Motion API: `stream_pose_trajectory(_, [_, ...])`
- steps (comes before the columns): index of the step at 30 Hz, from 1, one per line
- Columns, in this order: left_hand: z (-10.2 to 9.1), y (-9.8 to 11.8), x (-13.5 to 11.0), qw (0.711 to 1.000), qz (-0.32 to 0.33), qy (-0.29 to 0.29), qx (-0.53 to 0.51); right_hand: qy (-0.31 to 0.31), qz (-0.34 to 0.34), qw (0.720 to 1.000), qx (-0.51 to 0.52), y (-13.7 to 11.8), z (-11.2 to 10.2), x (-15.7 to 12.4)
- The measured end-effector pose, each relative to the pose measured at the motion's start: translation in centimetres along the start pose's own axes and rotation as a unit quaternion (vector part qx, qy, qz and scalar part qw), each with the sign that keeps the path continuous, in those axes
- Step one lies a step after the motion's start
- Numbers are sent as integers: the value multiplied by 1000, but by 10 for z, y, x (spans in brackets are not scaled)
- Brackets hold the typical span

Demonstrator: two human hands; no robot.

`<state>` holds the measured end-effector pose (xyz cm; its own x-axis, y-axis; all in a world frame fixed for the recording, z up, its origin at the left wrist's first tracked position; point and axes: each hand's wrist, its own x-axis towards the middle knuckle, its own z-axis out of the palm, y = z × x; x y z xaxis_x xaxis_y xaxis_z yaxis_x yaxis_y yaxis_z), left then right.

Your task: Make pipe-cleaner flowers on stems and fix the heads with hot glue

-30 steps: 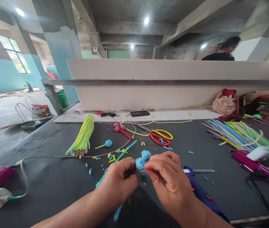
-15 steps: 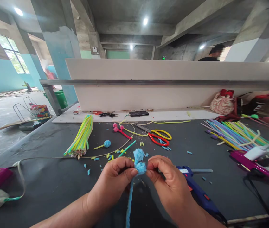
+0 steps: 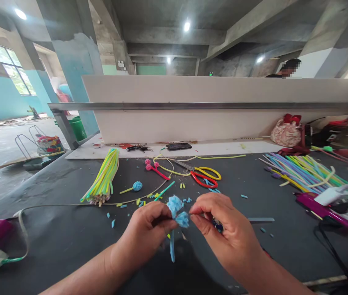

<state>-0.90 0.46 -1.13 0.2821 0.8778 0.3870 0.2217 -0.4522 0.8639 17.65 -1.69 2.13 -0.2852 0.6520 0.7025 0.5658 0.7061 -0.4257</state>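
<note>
Over the dark table point(image 3: 69, 241) my left hand point(image 3: 147, 235) and my right hand point(image 3: 224, 229) meet on a fuzzy blue pipe cleaner point(image 3: 176, 211). Its top is curled into two small puffs and its stem hangs down between my hands. The left fingers pinch the stem just under the puffs. Thumb and forefinger of the right hand pinch the lower puff from the right. A blue glue gun point(image 3: 218, 224) lies under my right hand, mostly hidden.
Red and yellow scissors point(image 3: 206, 177), a yellow-green stick bundle point(image 3: 103, 178), a blue pom stick point(image 3: 132, 187), pink curled pieces point(image 3: 153, 167) and cut scraps lie ahead. Coloured sticks point(image 3: 309, 174) and a magenta tool point(image 3: 324, 209) sit right. A white partition point(image 3: 223, 119) stands behind; a person beyond it.
The blue pipe cleaner has been turned and worked between my fingers; its stem hangs shorter now. My right hand shifted right, covering most of the glue gun. The view tilted slightly.
</note>
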Motion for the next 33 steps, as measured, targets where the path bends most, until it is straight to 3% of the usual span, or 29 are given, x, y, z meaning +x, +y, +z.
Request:
stream_pose_trajectory(5, [-1, 3, -2, 983, 96, 44, 147, -6, -38, 998, -47, -7, 4, -2])
stream_pose_trajectory(9, [0, 3, -4, 973, 136, 62, 176, 26, -8, 996, -82, -10, 10, -3])
stream_pose_trajectory(21, [1, 2, -7, 961, 150, 49, 226, -34, 125, 986, -108, -6, 14, -2])
stream_pose_trajectory(26, [0, 4, -7, 964, 150, 39, 216, -58, 163, 983, -67, -9, 14, -3])
stream_pose_trajectory(33, [3, 4, -11, 971, 156, 15, 183, -93, 287, 951, 72, -14, 11, 4])
